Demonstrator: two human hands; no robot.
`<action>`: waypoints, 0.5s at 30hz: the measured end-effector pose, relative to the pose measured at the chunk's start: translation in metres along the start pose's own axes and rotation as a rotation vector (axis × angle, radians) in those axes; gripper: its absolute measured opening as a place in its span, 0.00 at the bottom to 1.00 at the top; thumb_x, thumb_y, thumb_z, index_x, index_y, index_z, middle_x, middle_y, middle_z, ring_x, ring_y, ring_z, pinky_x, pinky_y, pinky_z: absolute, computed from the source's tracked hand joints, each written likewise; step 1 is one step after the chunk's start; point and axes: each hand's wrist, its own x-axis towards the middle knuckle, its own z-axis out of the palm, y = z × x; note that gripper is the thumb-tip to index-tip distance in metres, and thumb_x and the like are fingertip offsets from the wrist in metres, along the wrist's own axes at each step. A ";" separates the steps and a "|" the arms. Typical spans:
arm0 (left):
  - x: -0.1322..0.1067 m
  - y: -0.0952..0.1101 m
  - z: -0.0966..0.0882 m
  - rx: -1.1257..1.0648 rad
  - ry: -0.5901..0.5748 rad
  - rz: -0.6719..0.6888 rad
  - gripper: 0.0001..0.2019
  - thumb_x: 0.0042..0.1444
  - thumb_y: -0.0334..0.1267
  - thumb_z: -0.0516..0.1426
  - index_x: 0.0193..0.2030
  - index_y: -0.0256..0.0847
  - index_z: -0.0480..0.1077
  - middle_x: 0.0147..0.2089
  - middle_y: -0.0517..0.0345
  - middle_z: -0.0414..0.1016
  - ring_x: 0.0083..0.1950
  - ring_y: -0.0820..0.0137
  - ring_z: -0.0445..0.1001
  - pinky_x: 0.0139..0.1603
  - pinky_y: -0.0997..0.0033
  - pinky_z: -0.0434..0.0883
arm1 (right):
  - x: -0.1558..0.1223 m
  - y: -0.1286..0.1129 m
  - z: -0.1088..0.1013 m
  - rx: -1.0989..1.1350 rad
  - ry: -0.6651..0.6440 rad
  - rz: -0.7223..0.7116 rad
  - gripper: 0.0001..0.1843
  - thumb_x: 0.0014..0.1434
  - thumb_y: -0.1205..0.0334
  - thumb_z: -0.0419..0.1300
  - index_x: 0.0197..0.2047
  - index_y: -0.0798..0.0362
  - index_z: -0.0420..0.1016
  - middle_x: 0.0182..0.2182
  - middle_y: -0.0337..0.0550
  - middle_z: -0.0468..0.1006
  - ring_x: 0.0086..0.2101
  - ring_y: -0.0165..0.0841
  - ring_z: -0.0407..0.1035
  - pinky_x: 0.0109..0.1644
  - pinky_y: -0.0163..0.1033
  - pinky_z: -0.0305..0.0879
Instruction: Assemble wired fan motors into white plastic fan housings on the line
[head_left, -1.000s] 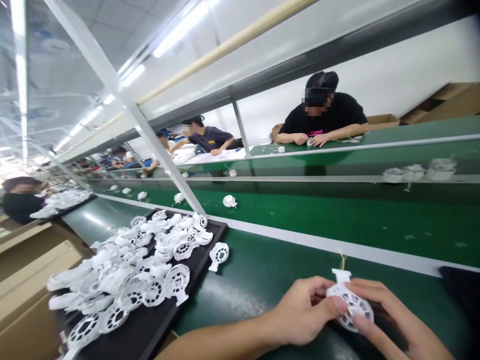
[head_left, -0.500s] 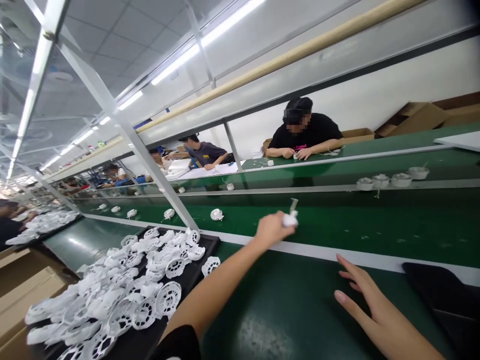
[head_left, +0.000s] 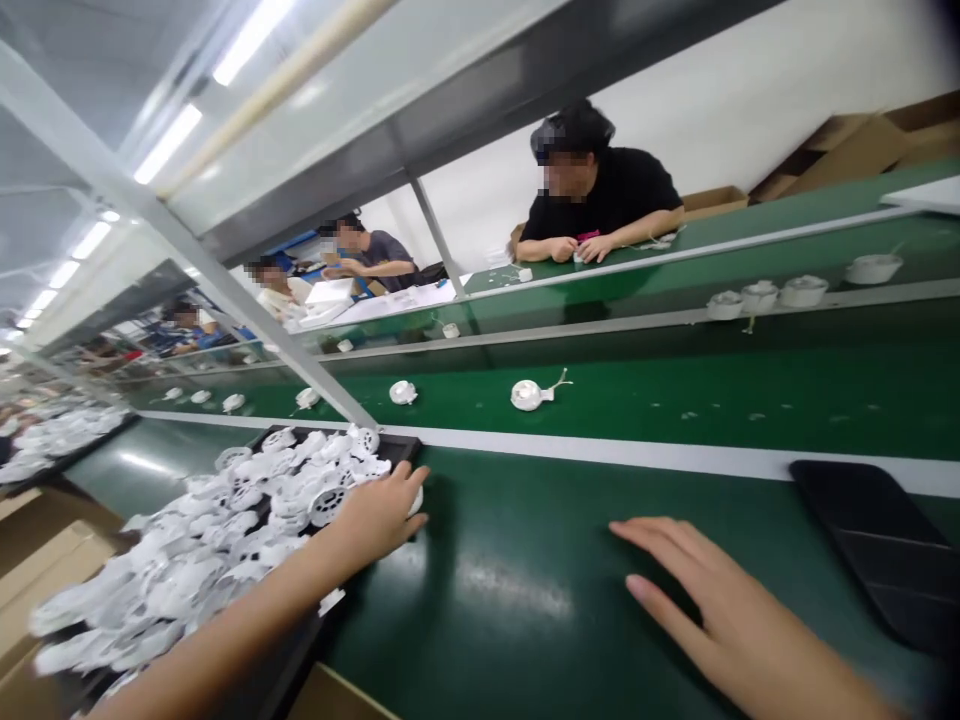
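My left hand [head_left: 381,512] is over the right edge of a black tray [head_left: 405,452], its fingers apart. Between and behind those fingers shows a sliver of a white plastic part, mostly hidden by the hand. Heaped in the tray are many white plastic covers [head_left: 244,520] with slotted round faces. On the green belt [head_left: 615,400] lies a round white housing [head_left: 526,395] with a short wire sticking out to its right. My right hand [head_left: 697,590] hovers above the green worktop [head_left: 517,580], open, thumb and fingers spread, with nothing in it.
A black flat pad [head_left: 862,530] lies at right. Several white housings [head_left: 804,292] stand on the far ledge; more [head_left: 403,392] sit along the belt to the left. A slanted metal post [head_left: 262,320] rises behind the tray. Co-workers [head_left: 600,200] sit opposite. Cardboard boxes [head_left: 52,580] stand at lower left.
My left hand has let go of the white housing on the belt and moved left and back to the tray's edge. My right hand stays open, a little further left. The view has shifted.
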 end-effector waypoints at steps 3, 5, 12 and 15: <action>-0.002 0.018 0.014 -0.116 -0.054 0.123 0.20 0.64 0.33 0.51 0.62 0.41 0.71 0.56 0.42 0.72 0.46 0.55 0.80 0.50 0.54 0.76 | -0.002 -0.022 0.000 0.003 -0.050 -0.084 0.25 0.73 0.56 0.56 0.71 0.36 0.64 0.67 0.44 0.68 0.63 0.46 0.68 0.64 0.53 0.73; 0.012 0.055 0.017 -0.423 -0.160 0.240 0.22 0.69 0.36 0.51 0.68 0.48 0.65 0.54 0.49 0.74 0.44 0.62 0.79 0.49 0.62 0.76 | 0.000 -0.033 -0.002 -0.052 -0.052 -0.172 0.33 0.70 0.63 0.58 0.75 0.38 0.58 0.72 0.47 0.62 0.67 0.48 0.61 0.68 0.56 0.67; 0.128 0.196 -0.017 -0.776 -0.285 0.777 0.22 0.72 0.40 0.51 0.71 0.49 0.63 0.53 0.52 0.78 0.46 0.64 0.80 0.49 0.64 0.78 | 0.014 -0.010 -0.023 -0.243 0.063 -0.091 0.32 0.67 0.66 0.61 0.72 0.45 0.62 0.61 0.48 0.73 0.58 0.45 0.67 0.63 0.52 0.68; 0.218 0.250 -0.043 -0.604 0.021 0.739 0.17 0.69 0.34 0.52 0.61 0.41 0.73 0.58 0.47 0.76 0.57 0.58 0.76 0.62 0.56 0.72 | 0.016 0.007 -0.031 -0.325 0.128 0.104 0.14 0.69 0.68 0.55 0.54 0.50 0.77 0.47 0.48 0.78 0.46 0.45 0.71 0.51 0.54 0.72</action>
